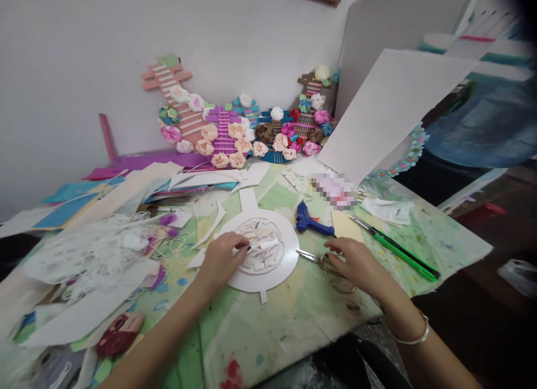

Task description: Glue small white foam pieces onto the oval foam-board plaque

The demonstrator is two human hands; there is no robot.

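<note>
A round white foam-like disc (289, 232) lies on the table, with a strip sticking out at its top and a short tab at its bottom. Inside its ring, small white scraps (265, 254) are heaped. My left hand (226, 257) rests over the disc's left side, thumb and fingers pinched together at the scraps; what they hold is too small to make out. At the disc's right edge, my right hand (352, 261) has its fingers closed around the gold-handled scissors (309, 256), blades pointing left. A blue glue gun (314, 221) lies just above them.
A green utility knife (405, 257) lies at right, near a tissue (388, 210). White stringy shreds (92, 255) and cut sheets (126, 196) cover the left side. Flower-decorated wooden racks (226, 132) lean on the wall. A large white board (390, 104) stands at back right.
</note>
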